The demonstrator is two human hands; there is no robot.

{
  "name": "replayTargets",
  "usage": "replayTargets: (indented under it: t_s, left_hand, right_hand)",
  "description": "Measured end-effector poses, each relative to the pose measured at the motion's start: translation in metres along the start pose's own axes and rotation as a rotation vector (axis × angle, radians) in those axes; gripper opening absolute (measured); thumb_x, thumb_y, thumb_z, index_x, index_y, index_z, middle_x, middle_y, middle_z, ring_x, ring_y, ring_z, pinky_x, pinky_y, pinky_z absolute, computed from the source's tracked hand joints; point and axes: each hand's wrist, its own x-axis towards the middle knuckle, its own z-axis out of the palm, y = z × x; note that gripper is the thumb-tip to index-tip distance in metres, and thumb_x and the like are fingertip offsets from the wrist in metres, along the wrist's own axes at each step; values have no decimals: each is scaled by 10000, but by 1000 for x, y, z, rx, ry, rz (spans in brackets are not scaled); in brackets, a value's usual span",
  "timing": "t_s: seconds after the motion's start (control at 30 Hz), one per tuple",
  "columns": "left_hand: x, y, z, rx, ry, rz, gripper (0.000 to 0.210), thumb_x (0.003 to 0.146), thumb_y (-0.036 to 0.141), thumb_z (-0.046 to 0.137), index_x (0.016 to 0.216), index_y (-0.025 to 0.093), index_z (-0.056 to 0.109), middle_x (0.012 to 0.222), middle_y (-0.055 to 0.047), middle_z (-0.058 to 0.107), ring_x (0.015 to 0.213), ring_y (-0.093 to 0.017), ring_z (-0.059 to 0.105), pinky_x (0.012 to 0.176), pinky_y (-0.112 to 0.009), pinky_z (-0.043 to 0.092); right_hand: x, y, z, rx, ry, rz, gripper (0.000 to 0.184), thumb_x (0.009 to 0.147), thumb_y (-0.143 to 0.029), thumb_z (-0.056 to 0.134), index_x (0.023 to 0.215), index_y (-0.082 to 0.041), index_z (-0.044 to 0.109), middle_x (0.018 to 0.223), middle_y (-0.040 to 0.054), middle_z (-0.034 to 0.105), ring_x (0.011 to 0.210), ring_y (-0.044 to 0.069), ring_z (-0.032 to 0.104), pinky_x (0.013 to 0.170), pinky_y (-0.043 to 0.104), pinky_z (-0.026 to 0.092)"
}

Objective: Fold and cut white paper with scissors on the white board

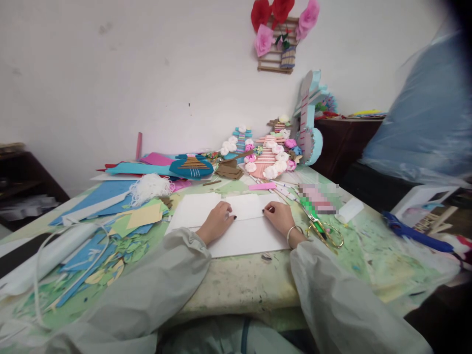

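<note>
A stack of white paper sheets (250, 238) lies flat on the table in front of me. A narrower white sheet or folded strip (243, 205) rests on top, its near edge running between my hands. My left hand (217, 222) is closed, its curled fingers and thumb at that near edge. My right hand (280, 217), with a bangle at the wrist, is also closed; thumb and forefinger pinch near the strip's right end. Gold-handled scissors (324, 231) lie just right of my right hand.
Paper scraps (127, 246), white yarn (152, 189) and a glue gun (416, 233) lie around. Behind the sheets are brown paper pieces (229, 170), a teal craft piece (191, 166) and a pink flower-covered craft (266, 160). A pink strip (262, 186) lies nearer.
</note>
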Motion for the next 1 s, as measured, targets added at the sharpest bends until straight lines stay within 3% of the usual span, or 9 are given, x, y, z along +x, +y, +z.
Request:
replayTargets:
  t_s: [0.2, 0.33, 0.43, 0.53, 0.7, 0.77, 0.87, 1.0]
  left_hand:
    - [3, -7, 1, -84, 1, -16, 81, 759, 103, 507, 725, 176, 505, 1024, -83, 532, 1031, -204, 524, 937, -378, 417]
    - [3, -4, 3, -19, 22, -10, 111, 760, 70, 481, 804, 171, 499, 978, -86, 536, 989, -205, 527, 907, -380, 430]
    - [2, 1, 3, 72, 19, 32, 176, 779, 61, 456, 905, 170, 512, 1010, -93, 539, 982, -210, 529, 869, -388, 447]
    - [-1, 5, 2, 154, 11, 179, 241, 780, 12, 428, 877, 180, 570, 1167, -102, 519, 1119, -225, 482, 919, -412, 413]
    - [-2, 5, 0, 225, 16, 379, 289, 826, 29, 442, 842, 205, 671, 1149, -82, 576, 1127, -225, 484, 930, -428, 394]
    - [-2, 4, -1, 230, 11, 406, 266, 843, 69, 473, 855, 219, 692, 1082, -70, 617, 1093, -222, 502, 908, -421, 405]
    - [-2, 3, -3, 243, -18, 420, 224, 850, 121, 510, 860, 229, 706, 1011, -52, 657, 1072, -229, 510, 886, -423, 414]
    - [-3, 3, -8, 259, -29, 401, 245, 841, 88, 497, 748, 196, 696, 950, -42, 681, 1076, -223, 512, 904, -414, 414]
  right_hand:
    - [0, 1, 0, -12, -28, 8, 79, 708, -168, 583, 702, -171, 662, 696, 12, 663, 655, 130, 587, 679, 236, 398]
    - [-1, 3, 2, -25, -3, -9, 114, 725, -162, 578, 812, -163, 652, 781, 26, 659, 720, 145, 584, 718, 259, 416]
    - [-4, 1, 2, -87, 61, -182, 195, 722, -83, 564, 893, -147, 631, 917, 71, 644, 872, 189, 555, 796, 310, 425]
    - [-12, -8, 3, -128, 73, -421, 213, 733, -11, 529, 855, -144, 642, 982, 103, 622, 959, 216, 512, 833, 344, 430]
    - [-27, -26, 6, -161, -110, -747, 235, 838, -72, 476, 913, -168, 677, 1014, 98, 655, 994, 201, 528, 856, 348, 439]
    - [-30, -30, 6, -214, -187, -742, 247, 867, -105, 452, 955, -170, 673, 1011, 88, 671, 1012, 187, 550, 892, 332, 426]
    - [-35, -36, 1, -327, -278, -605, 267, 884, -123, 417, 946, -171, 673, 1007, 87, 683, 1023, 173, 583, 915, 297, 411]
    - [-38, -43, -9, -500, -307, -353, 289, 891, -185, 392, 1058, -199, 629, 966, 89, 695, 879, 213, 651, 761, 324, 459]
